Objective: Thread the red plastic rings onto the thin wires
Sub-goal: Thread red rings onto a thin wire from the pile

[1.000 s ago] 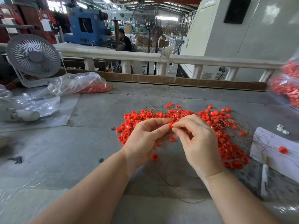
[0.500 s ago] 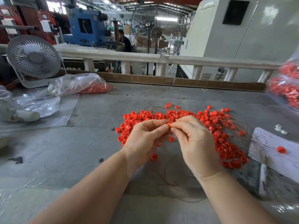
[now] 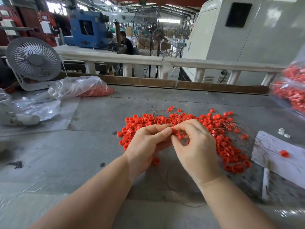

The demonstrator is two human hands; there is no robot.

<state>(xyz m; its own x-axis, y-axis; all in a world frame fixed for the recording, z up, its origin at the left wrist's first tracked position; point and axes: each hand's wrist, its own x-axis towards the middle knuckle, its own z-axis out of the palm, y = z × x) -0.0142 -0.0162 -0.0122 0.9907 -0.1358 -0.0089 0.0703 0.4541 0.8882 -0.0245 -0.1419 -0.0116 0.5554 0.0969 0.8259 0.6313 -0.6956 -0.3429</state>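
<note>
A spread of red plastic rings lies on the grey table, tangled with thin wires. My left hand and my right hand meet just in front of the pile. Between their fingertips they pinch one red ring. Another red ring shows under my right fingers. A thin wire loop curls on the table below my wrists. The wire at my fingertips is too fine to make out.
A white desk fan stands at the back left beside a clear bag of red rings. A second bag of rings sits at the right edge. A white board carries one loose ring. A railing borders the table.
My right fingers have spread a little, showing a second ring beneath them. Both hands stay together at the same spot in front of the pile.
</note>
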